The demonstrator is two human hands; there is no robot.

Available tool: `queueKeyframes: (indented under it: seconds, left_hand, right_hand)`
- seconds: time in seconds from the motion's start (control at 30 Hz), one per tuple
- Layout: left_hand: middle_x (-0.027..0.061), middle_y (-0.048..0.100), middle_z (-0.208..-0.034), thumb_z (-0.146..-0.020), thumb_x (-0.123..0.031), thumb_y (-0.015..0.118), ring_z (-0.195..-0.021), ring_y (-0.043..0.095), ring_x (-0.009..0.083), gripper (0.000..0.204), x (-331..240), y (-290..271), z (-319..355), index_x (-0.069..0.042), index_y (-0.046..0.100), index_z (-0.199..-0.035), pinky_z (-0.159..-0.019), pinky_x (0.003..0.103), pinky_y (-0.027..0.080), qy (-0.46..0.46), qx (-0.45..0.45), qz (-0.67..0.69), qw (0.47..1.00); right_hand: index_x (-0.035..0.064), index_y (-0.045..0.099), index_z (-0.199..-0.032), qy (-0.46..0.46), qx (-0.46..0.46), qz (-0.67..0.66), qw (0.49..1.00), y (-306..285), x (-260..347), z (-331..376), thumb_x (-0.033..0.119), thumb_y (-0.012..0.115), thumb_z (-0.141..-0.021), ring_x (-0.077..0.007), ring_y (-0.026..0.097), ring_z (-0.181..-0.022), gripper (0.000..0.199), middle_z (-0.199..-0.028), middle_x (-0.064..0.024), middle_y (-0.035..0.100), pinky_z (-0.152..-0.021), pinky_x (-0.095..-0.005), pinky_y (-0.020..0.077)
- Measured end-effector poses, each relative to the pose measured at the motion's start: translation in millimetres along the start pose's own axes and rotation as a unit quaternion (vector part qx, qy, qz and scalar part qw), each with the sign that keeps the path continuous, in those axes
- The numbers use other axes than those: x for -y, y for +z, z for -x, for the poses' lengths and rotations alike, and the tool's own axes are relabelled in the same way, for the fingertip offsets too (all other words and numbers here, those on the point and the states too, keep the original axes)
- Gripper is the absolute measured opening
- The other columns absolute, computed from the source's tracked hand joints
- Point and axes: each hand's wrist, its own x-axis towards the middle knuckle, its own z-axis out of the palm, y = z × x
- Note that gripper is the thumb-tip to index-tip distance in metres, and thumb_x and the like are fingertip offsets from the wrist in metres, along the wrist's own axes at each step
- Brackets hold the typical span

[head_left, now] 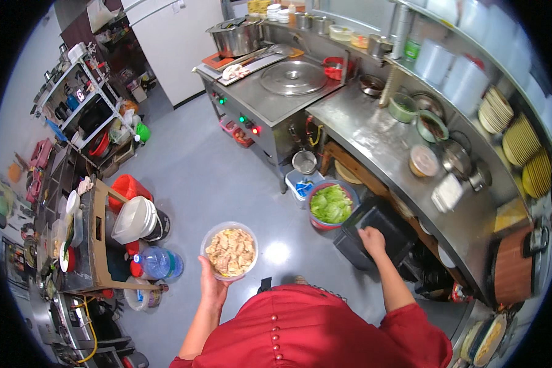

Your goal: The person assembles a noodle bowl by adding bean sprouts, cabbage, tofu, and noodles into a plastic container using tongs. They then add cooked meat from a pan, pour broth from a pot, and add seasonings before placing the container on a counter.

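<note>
1. Left hand (211, 288): fingers closed on a clear round tub (204, 240), thumb at its rim. The tub is open-topped, filled with pale chopped food (230, 251) and supported above the floor (187, 132).
2. Right hand (373, 238): at 3 o'clock from the tub. Fingers appear bent at a black container (386, 219); whether they grip it cannot be told.
3. Step in hand (judgement): the left hand supports the tub while the right attends to the container.
4. Next move (judgement): it calls for a level tub and a confirmed right-hand hold.
5. At 10 o'clock from the right hand: leafy greens (331, 204) in a basin (354, 207).
6. At 9 o'clock from the tub: a blue-tinted bottle (161, 264).
7. At 12 o'clock from the right hand: a metal surface (374, 132).
</note>
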Motion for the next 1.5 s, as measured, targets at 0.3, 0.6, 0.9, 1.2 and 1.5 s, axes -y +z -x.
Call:
queueKeyframes:
  seconds: [0.3,0.6,0.9,1.2,1.5]
  left_hand:
    - [0.0125,0.048,-0.148,-0.096,-0.073,0.027,-0.127,0.056,0.0321,0.083,-133,-63,-227,-0.012,0.029,-0.153,-0.088,0.053,0.058,0.056,-0.058,0.016,0.997]
    - [0.0048,0.05,-0.146,-0.098,-0.07,0.033,-0.118,0.059,0.0171,0.079,-291,-71,-512,-0.012,0.034,-0.152,-0.067,0.028,0.049,-0.006,0.008,-0.023,1.0]
    - [0.0095,0.036,-0.157,-0.097,-0.069,0.034,-0.142,0.038,0.0272,0.085,-354,-32,-748,-0.007,0.026,-0.155,-0.115,0.045,0.035,-0.057,0.115,-0.018,0.992]
    - [0.0106,0.031,-0.159,-0.097,-0.07,0.032,-0.143,0.036,0.0284,0.086,-427,-40,-888,-0.007,0.024,-0.156,-0.117,0.045,0.031,-0.068,0.119,-0.07,0.988]
    - [0.0116,0.037,-0.155,-0.099,-0.067,0.029,-0.14,0.039,0.027,0.083,-476,-16,-991,-0.004,0.027,-0.154,-0.117,0.043,0.031,-0.121,0.214,-0.125,0.961]
  right_hand:
    - [0.0072,0.065,-0.091,-0.195,0.135,-0.076,0.968,198,277,-195,0.035,0.065,-0.09,-0.0382,0.068,-0.076,0.028,-0.085,-0.0177,0.07,-0.068,-0.0489,0.053]
    - [0.0056,0.069,-0.103,0.004,0.24,-0.326,0.914,294,439,-324,0.016,0.057,-0.093,-0.0185,0.068,-0.067,0.019,-0.079,-0.0088,0.071,-0.064,-0.0337,0.0552]
    - [0.007,0.072,-0.102,-0.037,-0.089,-0.143,0.985,171,499,-623,0.024,0.062,-0.091,-0.0349,0.069,-0.086,0.022,-0.091,-0.017,0.071,-0.077,-0.0447,0.0533]
    - [0.0054,0.063,-0.121,0.228,-0.043,0.194,0.953,164,494,-861,0.036,0.076,-0.075,-0.0373,0.061,-0.113,0.057,-0.123,-0.024,0.061,-0.095,-0.0421,0.053]
    - [0.0098,0.073,-0.104,0.195,-0.021,0.214,0.957,140,489,-762,0.034,0.076,-0.06,-0.0356,0.068,-0.097,0.05,-0.096,-0.0167,0.073,-0.086,-0.0443,0.0566]
